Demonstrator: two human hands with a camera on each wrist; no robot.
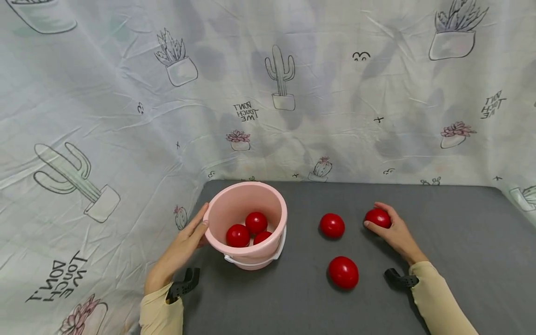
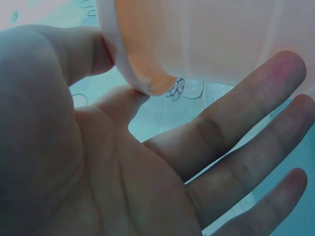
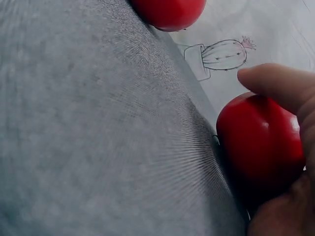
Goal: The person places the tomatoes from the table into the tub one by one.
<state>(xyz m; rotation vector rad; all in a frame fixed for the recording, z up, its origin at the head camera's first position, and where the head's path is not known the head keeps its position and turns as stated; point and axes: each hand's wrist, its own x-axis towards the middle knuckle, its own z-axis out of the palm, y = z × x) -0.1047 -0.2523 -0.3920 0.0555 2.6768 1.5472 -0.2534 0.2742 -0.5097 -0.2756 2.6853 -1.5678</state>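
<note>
A pink bucket [image 1: 247, 253] with a white handle [image 1: 281, 246] stands on the grey table, and several glossy red balls lie inside, one [image 1: 237, 236] nearest the left hand. My left hand [image 1: 186, 244] touches the bucket's left side. In the left wrist view, thumb and index fingertips meet the bucket's rim [image 2: 109, 29], while the other fingers [image 2: 246, 103] stretch out along its outer wall. Over on the right, my right hand [image 1: 395, 230] grips a red ball [image 3: 261, 142] between thumb and fingers, close over the table.
Two more red balls sit between the bucket and the right hand: one farther back [image 1: 332, 225], one nearer [image 1: 343, 273]. Behind and to the left of the grey table [image 1: 289, 302] hangs a pale curtain [image 1: 326, 88] printed with cacti. Dark straps circle both wrists.
</note>
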